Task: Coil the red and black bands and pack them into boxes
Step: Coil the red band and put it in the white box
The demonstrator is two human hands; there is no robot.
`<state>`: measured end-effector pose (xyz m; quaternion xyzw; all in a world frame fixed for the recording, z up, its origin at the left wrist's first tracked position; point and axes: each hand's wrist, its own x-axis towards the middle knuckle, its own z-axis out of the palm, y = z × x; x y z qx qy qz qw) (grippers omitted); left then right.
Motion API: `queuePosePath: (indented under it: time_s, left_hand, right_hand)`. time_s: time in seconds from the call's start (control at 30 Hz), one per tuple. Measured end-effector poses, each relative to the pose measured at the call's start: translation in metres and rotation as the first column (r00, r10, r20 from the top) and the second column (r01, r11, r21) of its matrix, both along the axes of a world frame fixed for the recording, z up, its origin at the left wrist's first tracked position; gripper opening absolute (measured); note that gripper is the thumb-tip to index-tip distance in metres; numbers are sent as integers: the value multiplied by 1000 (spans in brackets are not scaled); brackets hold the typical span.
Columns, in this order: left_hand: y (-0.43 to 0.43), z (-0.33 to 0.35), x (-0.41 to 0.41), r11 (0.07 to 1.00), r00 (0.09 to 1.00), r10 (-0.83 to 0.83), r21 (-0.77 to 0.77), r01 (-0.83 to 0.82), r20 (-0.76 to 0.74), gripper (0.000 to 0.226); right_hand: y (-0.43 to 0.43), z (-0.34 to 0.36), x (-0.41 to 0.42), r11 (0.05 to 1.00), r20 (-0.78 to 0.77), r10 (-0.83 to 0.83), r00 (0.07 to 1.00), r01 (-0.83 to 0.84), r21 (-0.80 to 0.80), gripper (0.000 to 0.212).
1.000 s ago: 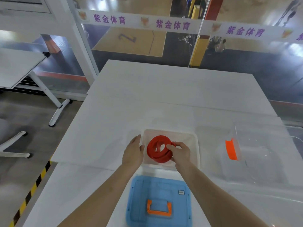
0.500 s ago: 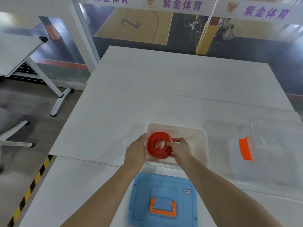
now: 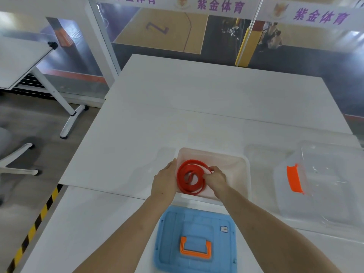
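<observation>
The red band is wound into a loose spiral coil of several turns and sits in the left half of the open translucent box, which stands on the white bench directly ahead of me. The coil lies close to flat, with its central opening facing up toward the camera; whether it rests on the box floor I cannot tell. The outline is near round, so no long axis is pronounced. The outermost turn leaves the far side of the coil as a straight stretch that runs rightward and slightly nearer to me, ending at my right grip. The right grip is closed on the band: fingers and thumb are curled and pinch the turns at the coil's right edge. The left grip is not clenched; its fingers lie straight at the box's left rim, beside the coil's left edge. On the bench between the box and me lies the blue lid, top side up, with its orange handle folded flat. A clear box with an orange latch stands on the bench to the right, apart from the open box.
</observation>
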<state>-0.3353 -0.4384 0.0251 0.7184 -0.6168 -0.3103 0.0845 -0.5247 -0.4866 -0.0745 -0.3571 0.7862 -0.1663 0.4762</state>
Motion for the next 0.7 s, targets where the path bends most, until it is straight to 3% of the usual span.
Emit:
queuePosePath:
  time_s: [0.23, 0.47, 0.7]
  left_hand:
    - [-1, -7, 2, 999, 998, -39, 6, 39, 54, 57]
    - [0, -7, 5, 993, 991, -105, 59, 100, 82, 60]
    - [38, 11, 4, 988, 985, -134, 95, 123, 113, 54]
  right_hand:
    - [5, 11, -5, 1000, 46, 16, 999, -17, 4, 79]
    - [21, 39, -7, 948, -201, 282, 938, -305, -93, 59]
    - [74, 91, -8, 835, -439, 386, 811, -510, -206, 44]
